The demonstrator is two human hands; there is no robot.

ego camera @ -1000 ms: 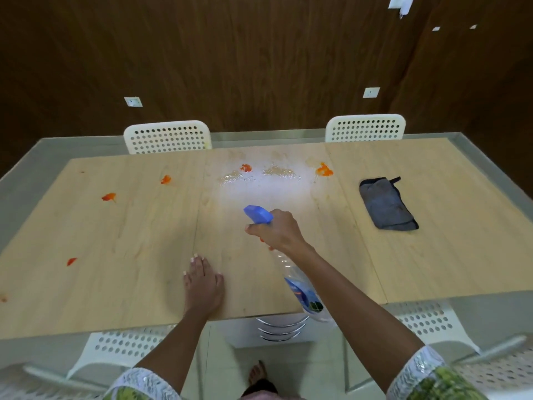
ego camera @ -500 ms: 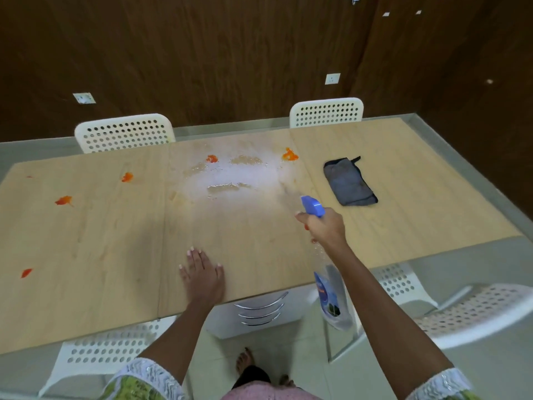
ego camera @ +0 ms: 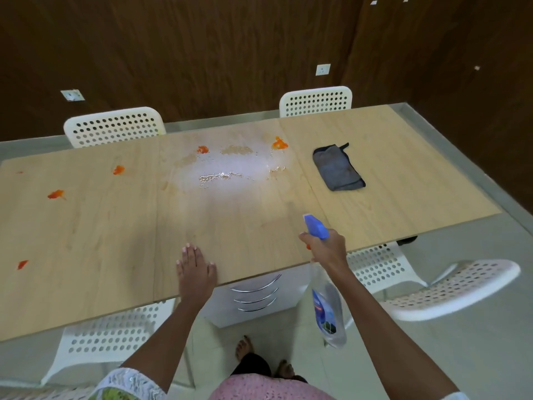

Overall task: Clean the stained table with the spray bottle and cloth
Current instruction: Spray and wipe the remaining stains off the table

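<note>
My right hand (ego camera: 327, 248) grips the clear spray bottle (ego camera: 328, 310) by its neck, a finger on the trigger; the blue nozzle (ego camera: 315, 226) points across the wooden table (ego camera: 86, 241). The bottle's body hangs below the table's near edge. My left hand (ego camera: 196, 268) rests flat on the table near that edge. A wet sprayed patch (ego camera: 227, 174) glistens at the table's middle far side. Orange stains lie beside it (ego camera: 279, 144), (ego camera: 202, 149) and further left (ego camera: 118, 170), (ego camera: 56, 194), (ego camera: 21, 264). The grey cloth (ego camera: 337, 167) lies folded on the right part of the table, untouched.
White perforated chairs stand behind the table (ego camera: 114, 127), (ego camera: 315, 101) and at the near side (ego camera: 450, 287), (ego camera: 106, 339). A white drawer unit (ego camera: 253, 293) sits under the table. Dark wood wall panels rise behind. My bare feet (ego camera: 243, 347) stand on the pale floor.
My right hand has carried the spray bottle rightward and back toward the near edge. More wet spray lies on the table's middle. My left hand has stayed flat in place.
</note>
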